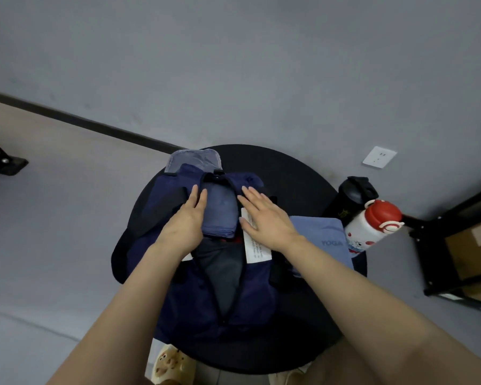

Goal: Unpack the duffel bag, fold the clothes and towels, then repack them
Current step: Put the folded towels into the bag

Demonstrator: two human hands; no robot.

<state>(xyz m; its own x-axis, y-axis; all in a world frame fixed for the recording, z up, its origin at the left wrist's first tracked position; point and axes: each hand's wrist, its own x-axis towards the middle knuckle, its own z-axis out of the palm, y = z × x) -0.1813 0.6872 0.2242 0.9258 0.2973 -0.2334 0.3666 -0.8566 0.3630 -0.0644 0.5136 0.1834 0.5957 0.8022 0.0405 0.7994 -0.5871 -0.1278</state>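
both hands flat on the open duffel bag

a navy duffel bag [206, 301] lies unzipped on a round black surface [295, 173], its opening running away from the person. inside, at the far end, sits a folded blue garment [220, 212]; nearer, a darker grey cloth [220, 270] fills the opening.

the left hand [188, 220] rests on the bag's left edge with fingers straight and together, fingertips touching the side of the blue garment, gripping nothing. the right hand [264, 218] lies palm down with fingers straight and slightly spread on the bag's right edge, covering part of a white printed label [254, 250]; it holds nothing either.

a grey-blue flap or pouch [192, 159] pokes out beyond the bag's far end (which of the two, i cannot tell). just right of the bag lies a folded light blue towel [320, 232] printed "yoga". near it stand a black bottle [350, 195] and a white bottle with a red cap [372, 223], touching or nearly so.
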